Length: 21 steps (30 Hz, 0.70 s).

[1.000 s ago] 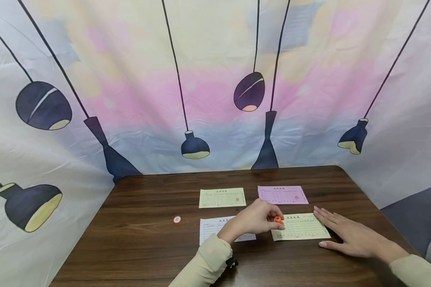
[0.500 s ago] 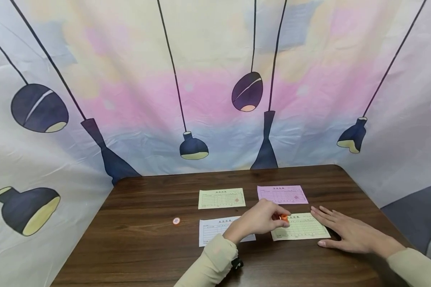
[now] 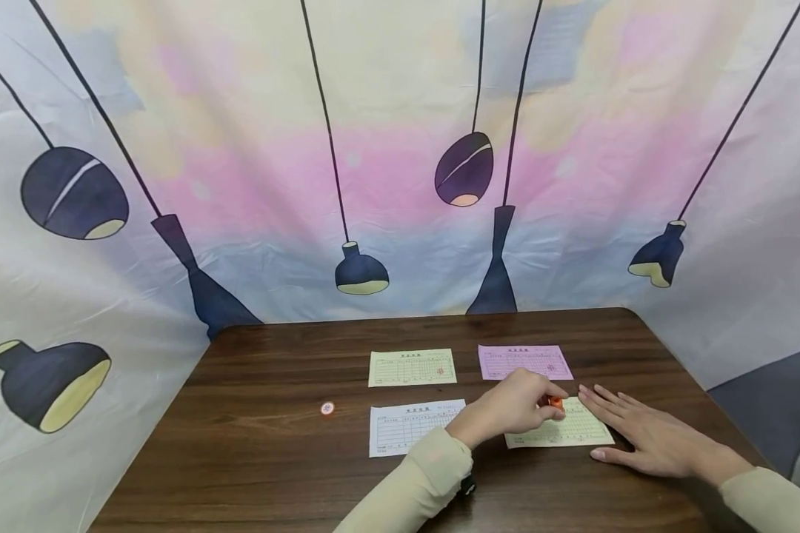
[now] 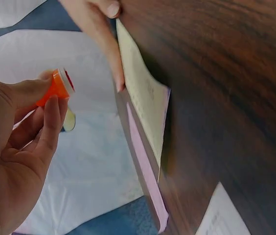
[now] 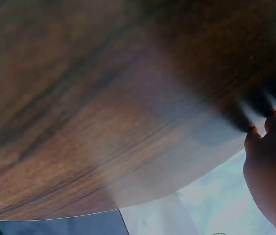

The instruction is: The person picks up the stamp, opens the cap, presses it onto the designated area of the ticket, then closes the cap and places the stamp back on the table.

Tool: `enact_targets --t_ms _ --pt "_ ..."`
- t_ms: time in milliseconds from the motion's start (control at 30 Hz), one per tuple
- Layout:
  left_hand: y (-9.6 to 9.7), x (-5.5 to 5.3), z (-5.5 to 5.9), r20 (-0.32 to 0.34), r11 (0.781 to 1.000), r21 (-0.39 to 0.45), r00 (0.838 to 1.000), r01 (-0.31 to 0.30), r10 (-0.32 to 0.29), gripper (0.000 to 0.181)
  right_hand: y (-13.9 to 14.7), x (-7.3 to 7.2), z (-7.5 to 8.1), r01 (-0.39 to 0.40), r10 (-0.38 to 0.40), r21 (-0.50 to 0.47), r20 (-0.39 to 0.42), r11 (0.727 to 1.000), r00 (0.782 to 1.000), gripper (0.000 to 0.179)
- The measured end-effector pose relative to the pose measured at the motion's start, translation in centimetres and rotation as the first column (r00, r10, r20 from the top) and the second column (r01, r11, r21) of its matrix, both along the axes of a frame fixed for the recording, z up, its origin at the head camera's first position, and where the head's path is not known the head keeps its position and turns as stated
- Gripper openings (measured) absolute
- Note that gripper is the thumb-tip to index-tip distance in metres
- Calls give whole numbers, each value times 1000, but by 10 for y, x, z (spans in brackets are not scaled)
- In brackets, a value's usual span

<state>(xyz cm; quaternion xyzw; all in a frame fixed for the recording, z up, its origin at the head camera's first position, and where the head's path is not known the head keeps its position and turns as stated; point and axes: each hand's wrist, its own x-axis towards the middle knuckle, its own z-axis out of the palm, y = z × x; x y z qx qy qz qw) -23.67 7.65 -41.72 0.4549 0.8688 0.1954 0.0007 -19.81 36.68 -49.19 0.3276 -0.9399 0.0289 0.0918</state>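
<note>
Rightward has moved the left hand (image 3: 520, 403) with the orange stamp (image 4: 57, 88), compared with one second ago. On the brown bench (image 3: 253, 437) lies the light green slip (image 3: 576, 431); at its right edge the right hand (image 3: 653, 438) rests flat, fingers slightly apart. Left thumb and fingers pinch the stamp above the slip. It is probably light, stiff, maybe smooth, best held around its sides. It looks short and round, with white rim and red end.

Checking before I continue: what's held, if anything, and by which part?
The left grip pinches the stamp by its orange body, leaving its red end free; the right grip holds nothing.
</note>
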Motion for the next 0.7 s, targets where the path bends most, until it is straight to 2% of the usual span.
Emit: enact_targets --t_ms 200,433,567,700 --pt "18 1 -5 -11 999 -26 1000 29 -29 30 1 1 -5 12 -12 -11 3 1000 1000 82" --pt "32 -2 -5 -68 996 -42 994 78 -81 25 -1 1 -4 29 -28 -13 24 1000 999 83" --pt "43 -2 -6 -101 994 -81 992 74 -82 24 0 4 -2 49 -48 -10 58 999 997 81" --pt "53 -3 -10 -131 991 -130 990 38 -55 20 -1 6 -1 51 -50 -7 83 999 995 78"
